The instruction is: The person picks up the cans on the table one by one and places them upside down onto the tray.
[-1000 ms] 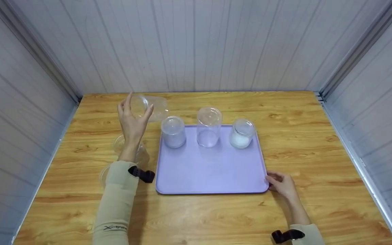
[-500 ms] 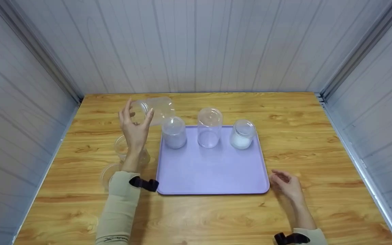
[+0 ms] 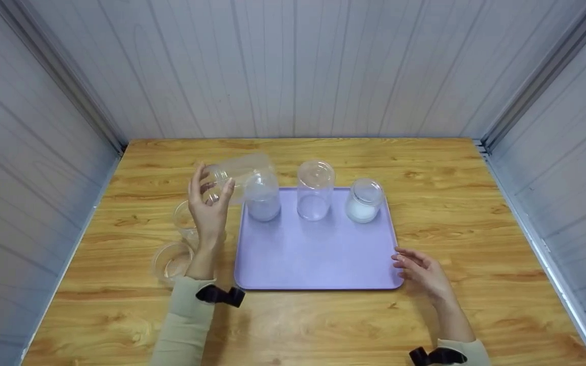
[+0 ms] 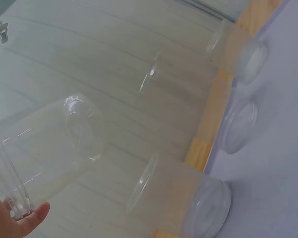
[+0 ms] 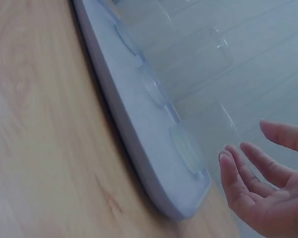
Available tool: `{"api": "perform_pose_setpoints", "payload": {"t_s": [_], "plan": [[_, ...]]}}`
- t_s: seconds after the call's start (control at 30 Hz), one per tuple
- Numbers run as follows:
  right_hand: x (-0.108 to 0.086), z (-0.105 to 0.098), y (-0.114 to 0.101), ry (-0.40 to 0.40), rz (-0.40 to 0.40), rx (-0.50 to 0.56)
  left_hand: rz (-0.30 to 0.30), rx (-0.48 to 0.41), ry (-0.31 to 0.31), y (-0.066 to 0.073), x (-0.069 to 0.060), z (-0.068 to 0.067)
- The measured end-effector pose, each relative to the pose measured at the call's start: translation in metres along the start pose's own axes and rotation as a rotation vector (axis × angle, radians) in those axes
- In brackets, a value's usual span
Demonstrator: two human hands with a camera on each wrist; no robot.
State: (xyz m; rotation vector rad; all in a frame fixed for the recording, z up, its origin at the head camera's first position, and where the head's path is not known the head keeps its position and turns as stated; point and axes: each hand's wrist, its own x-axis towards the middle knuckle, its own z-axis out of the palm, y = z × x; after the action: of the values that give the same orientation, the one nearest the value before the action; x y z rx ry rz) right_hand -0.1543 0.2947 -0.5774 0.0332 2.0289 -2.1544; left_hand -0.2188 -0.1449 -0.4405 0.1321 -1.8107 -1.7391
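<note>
A clear jar (image 3: 246, 165) lies on its side in the air at the tray's back left; my left hand (image 3: 210, 218) grips it round its ringed mouth end. In the left wrist view the jar (image 4: 54, 144) points its base toward the standing jars. My right hand (image 3: 425, 274) hovers by the right edge of the purple tray (image 3: 318, 259), its fingers loosely bent and holding nothing. Along the tray's back edge stand a short jar (image 3: 263, 206) at left, a taller jar (image 3: 315, 190) in the middle and a short jar (image 3: 364, 201) with a whitish lower part at right.
Left of the tray, beside my left forearm, are more clear containers, one a round-rimmed container (image 3: 172, 260) and one partly hidden container (image 3: 183, 216). Wood-grain table (image 3: 323, 325) surrounds the tray. Pale panel walls (image 3: 293, 71) close off the back and both sides.
My left hand has brought the jar rightward and nearer, so it now overlaps the left jar in the head view. My right hand has let go of the tray's edge and its fingers have spread.
</note>
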Motion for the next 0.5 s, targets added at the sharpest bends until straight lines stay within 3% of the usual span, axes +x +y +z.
{"api": "perform_pose_setpoints", "payload": {"t_s": [0.13, 0.23, 0.5], "plan": [[-0.009, 0.015, -0.025, -0.106, -0.029, 0.074, 0.009, -0.043, -0.040, 0.008, -0.012, 0.002], [-0.015, 0.029, -0.043, -0.099, -0.027, 0.084, 0.013, -0.088, -0.068, 0.011, -0.019, 0.005], [-0.016, 0.057, -0.060, 0.057, 0.090, 0.152, -0.032, -0.239, -0.075, 0.010, -0.038, 0.011]]}}
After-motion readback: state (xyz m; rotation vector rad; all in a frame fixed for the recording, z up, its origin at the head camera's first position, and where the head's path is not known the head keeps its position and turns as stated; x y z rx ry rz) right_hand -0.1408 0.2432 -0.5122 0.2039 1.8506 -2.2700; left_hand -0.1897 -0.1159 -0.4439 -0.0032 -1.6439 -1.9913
